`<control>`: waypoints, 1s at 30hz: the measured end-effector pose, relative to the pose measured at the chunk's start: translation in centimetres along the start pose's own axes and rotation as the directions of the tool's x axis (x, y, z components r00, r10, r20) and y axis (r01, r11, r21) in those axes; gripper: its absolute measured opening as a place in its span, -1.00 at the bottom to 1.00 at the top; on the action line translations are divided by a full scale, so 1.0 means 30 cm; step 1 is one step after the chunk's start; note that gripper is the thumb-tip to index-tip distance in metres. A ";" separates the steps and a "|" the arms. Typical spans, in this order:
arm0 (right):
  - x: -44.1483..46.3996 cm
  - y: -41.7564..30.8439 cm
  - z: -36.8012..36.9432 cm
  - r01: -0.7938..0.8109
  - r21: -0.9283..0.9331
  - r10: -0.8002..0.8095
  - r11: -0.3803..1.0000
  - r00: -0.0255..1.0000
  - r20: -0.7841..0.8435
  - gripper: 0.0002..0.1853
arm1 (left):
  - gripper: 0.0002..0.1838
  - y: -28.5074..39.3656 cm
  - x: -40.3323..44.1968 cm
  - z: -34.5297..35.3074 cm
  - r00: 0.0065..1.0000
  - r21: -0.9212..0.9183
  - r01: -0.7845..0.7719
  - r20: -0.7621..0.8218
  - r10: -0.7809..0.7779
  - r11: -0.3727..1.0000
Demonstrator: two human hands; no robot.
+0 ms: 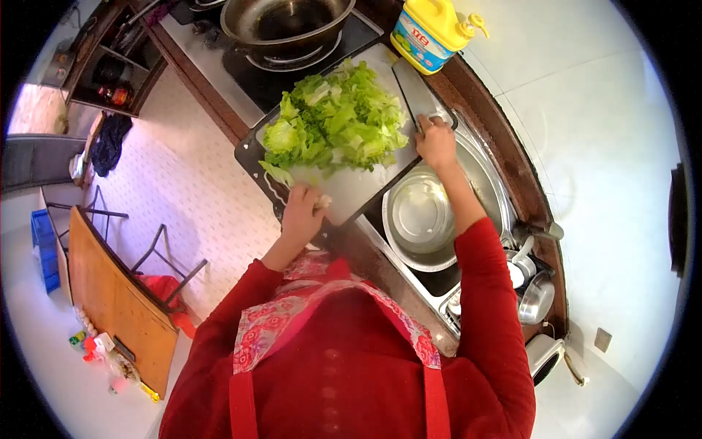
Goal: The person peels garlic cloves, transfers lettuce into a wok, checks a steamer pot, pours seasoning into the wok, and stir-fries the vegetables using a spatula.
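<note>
Chopped green lettuce (336, 117) lies heaped on the cutting board (365, 192), which has a dark rim. My right hand (436, 143) is closed around the handle of a kitchen knife (414, 89) at the board's right side. The broad blade points away from me, beside the heap. At the near left edge of the board, my left hand (301, 214) has its fingers curled against a small pale lettuce stub (323, 201). A loose lettuce leaf (276, 173) lies just beyond that hand.
A wok (287, 22) sits on the stove beyond the board. A yellow detergent jug (430, 35) stands at the back right by the wall. Right of the board, a metal basin (418, 212) rests in the sink (491, 170). Pots (537, 298) stand farther right.
</note>
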State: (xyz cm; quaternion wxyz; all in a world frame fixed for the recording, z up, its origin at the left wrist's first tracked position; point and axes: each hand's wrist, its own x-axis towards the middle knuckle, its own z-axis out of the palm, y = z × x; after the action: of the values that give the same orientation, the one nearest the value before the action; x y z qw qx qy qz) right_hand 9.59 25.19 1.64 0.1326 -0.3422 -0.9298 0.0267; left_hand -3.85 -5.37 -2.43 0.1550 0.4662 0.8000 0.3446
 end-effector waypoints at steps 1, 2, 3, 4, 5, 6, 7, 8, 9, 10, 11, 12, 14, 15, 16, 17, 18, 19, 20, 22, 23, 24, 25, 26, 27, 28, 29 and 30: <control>-0.019 -0.063 -0.054 0.008 -0.046 -0.008 0.999 1.000 0.007 -0.64 | -0.57 -0.003 -0.002 -0.001 1.000 -0.021 0.000 -0.007 0.000 1.000; -0.082 -0.111 -0.046 0.007 0.093 -0.011 0.996 0.999 0.040 -0.71 | -0.58 -0.005 -0.005 0.000 1.000 -0.043 0.001 -0.016 -0.002 0.999; -0.144 -0.160 -0.039 -0.004 0.230 -0.013 0.973 0.997 0.073 -0.78 | -0.59 -0.006 -0.011 -0.001 1.000 -0.065 0.003 -0.023 -0.005 0.998; -0.194 -0.226 -0.031 0.029 0.413 -0.071 0.910 0.994 0.085 -0.81 | -0.58 -0.007 -0.013 -0.006 1.000 -0.051 -0.025 -0.016 0.024 0.998; -0.243 -0.292 -0.023 0.047 0.589 -0.128 0.807 0.987 0.096 -0.85 | -0.57 -0.009 -0.006 -0.014 0.998 -0.036 -0.057 -0.010 0.057 0.998; -0.292 -0.359 -0.015 0.047 0.736 -0.185 0.676 0.977 0.108 -0.88 | -0.56 -0.012 0.002 -0.021 0.996 -0.019 -0.092 -0.007 0.092 0.996; -0.313 -0.414 -0.016 0.031 0.763 -0.193 0.646 0.973 0.125 -0.87 | -0.55 -0.019 0.006 -0.024 0.996 -0.041 -0.087 0.004 0.087 0.995; -0.341 -0.446 0.035 0.053 0.747 -0.204 0.662 0.973 0.112 -0.78 | -0.53 -0.026 0.008 -0.028 0.997 -0.061 -0.080 0.015 0.081 0.995; -0.338 -0.476 0.047 0.079 0.747 -0.226 0.660 0.969 0.096 -0.78 | -0.51 -0.028 0.009 -0.032 0.997 -0.080 -0.070 0.026 0.073 0.994; -0.332 -0.504 0.055 0.107 0.747 -0.248 0.657 0.965 0.080 -0.79 | -0.50 -0.027 0.006 -0.037 0.997 -0.100 -0.070 0.025 0.073 0.992; -0.328 -0.524 0.063 0.135 0.746 -0.271 0.652 0.960 0.064 -0.79 | -0.48 -0.026 0.004 -0.043 0.997 -0.120 -0.070 0.024 0.073 0.990; -0.327 -0.531 0.082 0.192 0.731 -0.352 0.655 0.933 0.070 -0.84 | -0.47 -0.025 0.002 -0.048 0.997 -0.141 -0.069 0.023 0.073 0.988; -0.346 -0.540 0.107 0.224 0.667 -0.373 0.711 0.924 0.087 -0.87 | -0.46 -0.033 -0.004 -0.041 0.999 -0.188 -0.043 0.020 0.047 0.981; -0.352 -0.544 0.114 0.243 0.632 -0.386 0.736 0.917 0.097 -0.89 | -0.46 -0.039 -0.008 -0.033 0.999 -0.213 -0.028 0.016 0.033 0.977; -0.358 -0.551 0.123 0.202 0.645 -0.336 0.737 0.937 0.091 -0.90 | -0.47 -0.044 -0.011 -0.026 0.999 -0.223 -0.032 0.008 0.035 0.974; -0.364 -0.560 0.134 0.159 0.659 -0.285 0.735 0.955 0.087 -0.90 | -0.48 -0.051 -0.015 -0.018 0.999 -0.232 -0.034 0.002 0.036 0.972; -0.368 -0.568 0.140 0.117 0.673 -0.232 0.730 0.969 0.083 -0.91 | -0.49 -0.052 -0.015 -0.019 0.999 -0.240 -0.037 -0.004 0.037 0.970; -0.370 -0.573 0.146 0.098 0.675 -0.198 0.731 0.978 0.072 -0.92 | -0.52 -0.053 -0.014 -0.020 0.997 -0.216 -0.076 -0.027 0.072 0.973; -0.371 -0.576 0.152 0.079 0.677 -0.162 0.732 0.985 0.060 -0.93 | -0.55 -0.053 -0.010 -0.019 0.993 -0.191 -0.115 -0.048 0.107 0.975; -0.366 -0.579 0.154 0.016 0.692 -0.095 0.722 0.992 0.077 -0.93 | -0.61 -0.051 -0.005 -0.017 0.987 -0.162 -0.150 -0.077 0.139 0.975; -0.361 -0.573 0.155 -0.029 0.703 -0.065 0.711 0.992 0.107 -0.93 | -0.64 -0.050 -0.003 -0.012 0.987 -0.161 -0.148 -0.086 0.135 0.976; -0.353 -0.566 0.154 -0.072 0.711 -0.037 0.699 0.990 0.137 -0.91 | -0.67 -0.046 0.000 -0.012 0.987 -0.159 -0.145 -0.097 0.131 0.977; -0.346 -0.557 0.152 -0.136 0.755 -0.008 0.642 0.983 0.184 -0.91 | -0.68 -0.043 0.001 -0.013 0.989 -0.157 -0.128 -0.089 0.115 0.979; -0.337 -0.546 0.149 -0.199 0.791 0.016 0.579 0.972 0.232 -0.91 | -0.69 -0.039 0.003 -0.015 0.992 -0.156 -0.112 -0.082 0.100 0.981; -0.331 -0.541 0.143 -0.260 0.819 0.038 0.512 0.959 0.281 -0.91 | -0.69 -0.036 0.005 -0.017 0.993 -0.154 -0.096 -0.075 0.086 0.983; -0.329 -0.538 0.135 -0.390 0.848 0.067 0.360 0.917 0.393 -0.92 | -0.70 -0.042 0.008 -0.012 0.997 -0.219 -0.052 -0.061 0.039 0.974; -0.328 -0.535 0.127 -0.507 0.840 0.076 0.194 0.861 0.502 -0.94 | -0.70 -0.051 0.013 -0.005 0.999 -0.283 -0.008 -0.043 -0.005 0.959; -0.327 -0.534 0.119 -0.607 0.795 0.064 0.023 0.794 0.604 -0.96 | -0.71 -0.050 0.020 -0.007 0.999 -0.344 0.037 -0.022 -0.048 0.938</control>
State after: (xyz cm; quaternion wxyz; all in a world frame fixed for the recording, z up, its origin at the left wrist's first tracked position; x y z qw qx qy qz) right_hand 5.74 6.77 -1.80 0.1156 -0.3698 -0.5626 0.7303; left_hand -5.23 -5.43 -3.27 0.2291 0.4094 0.7397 0.4824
